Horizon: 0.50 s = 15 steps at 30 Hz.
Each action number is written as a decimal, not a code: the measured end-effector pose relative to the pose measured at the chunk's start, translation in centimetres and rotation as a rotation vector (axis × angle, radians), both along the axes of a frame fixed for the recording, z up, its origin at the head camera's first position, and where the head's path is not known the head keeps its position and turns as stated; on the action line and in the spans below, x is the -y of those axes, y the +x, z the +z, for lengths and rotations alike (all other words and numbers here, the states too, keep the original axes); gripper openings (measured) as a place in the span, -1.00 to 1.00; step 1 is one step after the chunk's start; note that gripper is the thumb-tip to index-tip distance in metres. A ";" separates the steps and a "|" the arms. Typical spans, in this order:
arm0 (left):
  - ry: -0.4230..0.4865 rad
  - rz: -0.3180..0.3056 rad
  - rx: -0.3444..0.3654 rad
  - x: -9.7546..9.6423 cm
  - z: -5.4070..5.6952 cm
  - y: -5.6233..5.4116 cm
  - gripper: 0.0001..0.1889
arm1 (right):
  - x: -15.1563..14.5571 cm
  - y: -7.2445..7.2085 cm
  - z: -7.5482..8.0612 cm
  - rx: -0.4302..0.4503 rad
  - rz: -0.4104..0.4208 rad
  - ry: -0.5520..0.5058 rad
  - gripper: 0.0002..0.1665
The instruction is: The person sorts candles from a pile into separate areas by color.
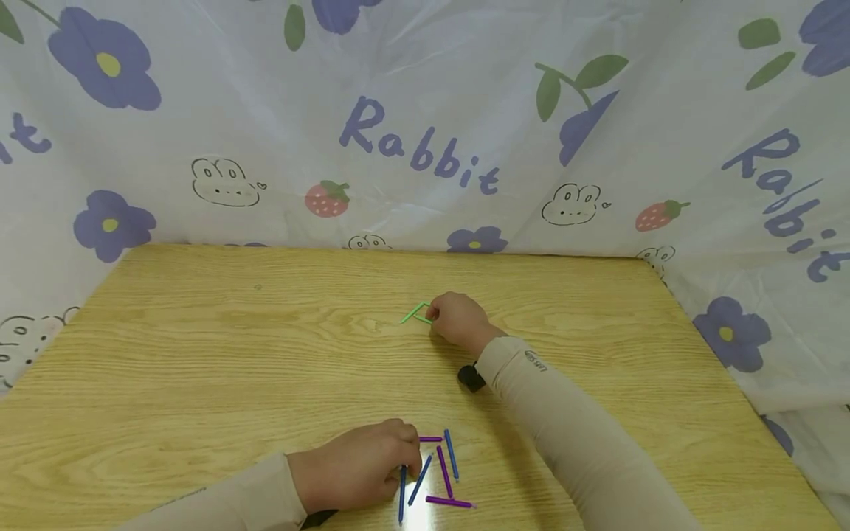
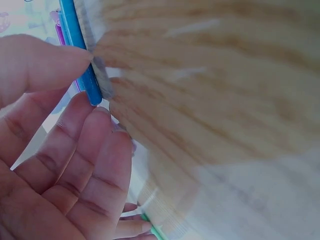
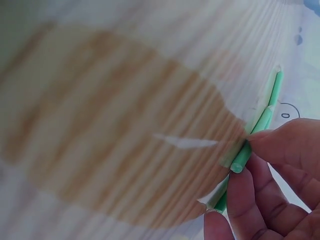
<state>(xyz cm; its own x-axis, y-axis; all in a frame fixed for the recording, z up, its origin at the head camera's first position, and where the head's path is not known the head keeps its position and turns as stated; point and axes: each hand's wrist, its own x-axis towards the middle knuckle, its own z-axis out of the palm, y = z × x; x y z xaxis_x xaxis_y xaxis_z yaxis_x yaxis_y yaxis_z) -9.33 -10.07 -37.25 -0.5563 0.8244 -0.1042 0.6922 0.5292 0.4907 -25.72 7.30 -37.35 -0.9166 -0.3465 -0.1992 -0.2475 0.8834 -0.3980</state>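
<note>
My right hand point(image 1: 460, 321), far out over the table, pinches a thin green stick point(image 3: 243, 154) between thumb and fingers. Other green sticks point(image 1: 413, 313) lie beside it at an angle, partly covered by the hand. Nearer the front, my left hand point(image 1: 358, 466) has its thumb and fingertips on the end of a blue stick point(image 2: 75, 30). Right of that hand lie two more blue sticks point(image 1: 420, 479) and several purple sticks point(image 1: 445, 472), one purple end hidden behind the fingers.
Wood-grain table top point(image 1: 232, 354) stretches out on all sides of the hands. A white printed cloth point(image 1: 279, 125) hangs along its back and sides. Under the right wrist a black device point(image 1: 471, 377) shows.
</note>
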 end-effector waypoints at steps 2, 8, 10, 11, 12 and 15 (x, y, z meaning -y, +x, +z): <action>0.001 -0.003 0.004 0.0 0.0 0.0 -0.74 | -0.1 0.2 0.1 -0.004 0.001 -0.002 -0.73; -0.003 -0.005 0.005 -0.1 0.1 0.0 -0.74 | -0.1 0.2 0.1 -0.010 0.002 -0.011 -0.70; -0.008 -0.008 0.003 -0.1 0.1 0.0 -0.75 | -0.1 0.2 0.1 -0.013 0.004 -0.009 -0.70; -0.009 -0.009 0.000 -0.1 0.1 0.0 -0.75 | -0.1 0.2 0.1 -0.016 0.007 -0.010 -0.70; -0.011 -0.009 -0.002 -0.1 0.1 0.0 -0.75 | -0.1 0.2 0.1 -0.019 0.008 -0.010 -0.70; -0.012 -0.009 -0.007 -0.1 0.0 0.1 -0.75 | -0.1 0.2 0.0 -0.026 0.009 -0.011 -0.70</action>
